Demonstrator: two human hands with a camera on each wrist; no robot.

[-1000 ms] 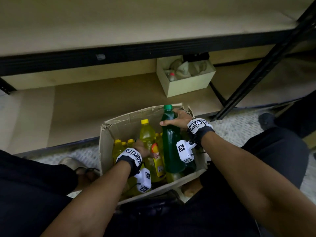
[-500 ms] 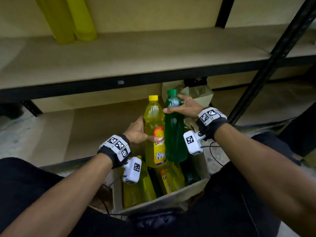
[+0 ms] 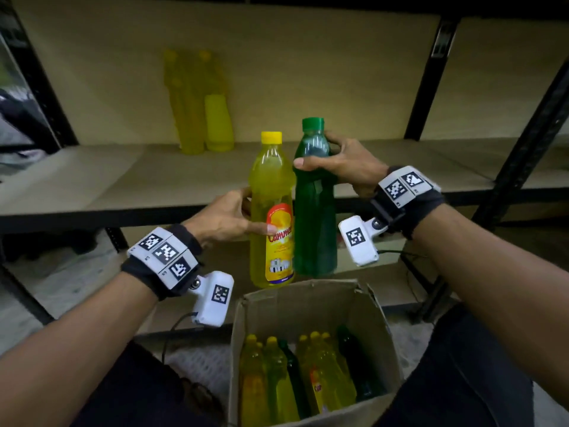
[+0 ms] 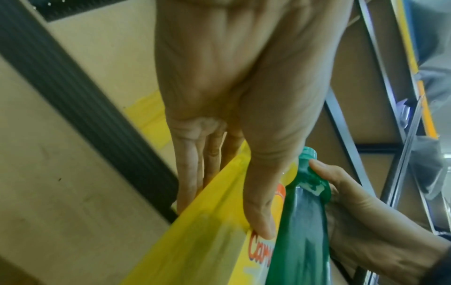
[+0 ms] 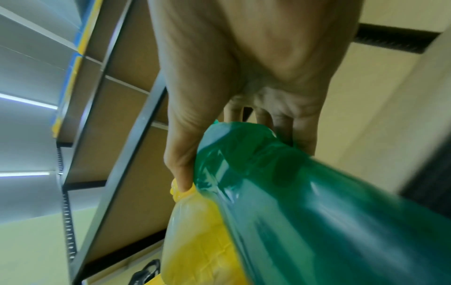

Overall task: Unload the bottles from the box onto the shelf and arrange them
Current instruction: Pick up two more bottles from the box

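My left hand (image 3: 229,218) grips a yellow bottle (image 3: 271,211) with a yellow cap and an orange label around its middle. Beside it, my right hand (image 3: 340,163) grips a green bottle (image 3: 314,208) by its shoulder, just under the green cap. Both bottles hang upright and side by side, above the open cardboard box (image 3: 295,298) and in front of the shelf board (image 3: 129,183). In the left wrist view my thumb lies across the yellow bottle (image 4: 207,231) next to the green bottle (image 4: 302,221). The right wrist view shows the green bottle (image 5: 317,202) in my fingers.
Several yellow and green bottles (image 3: 308,371) stand in the box. Yellow bottles (image 3: 200,103) stand at the back of the shelf, left of centre. Black uprights (image 3: 523,143) frame the shelf on the right. A lower shelf board (image 3: 70,282) lies behind the box.
Both hands have lifted the two bottles out of the box and up to the level of the shelf board. My view has tilted upward.
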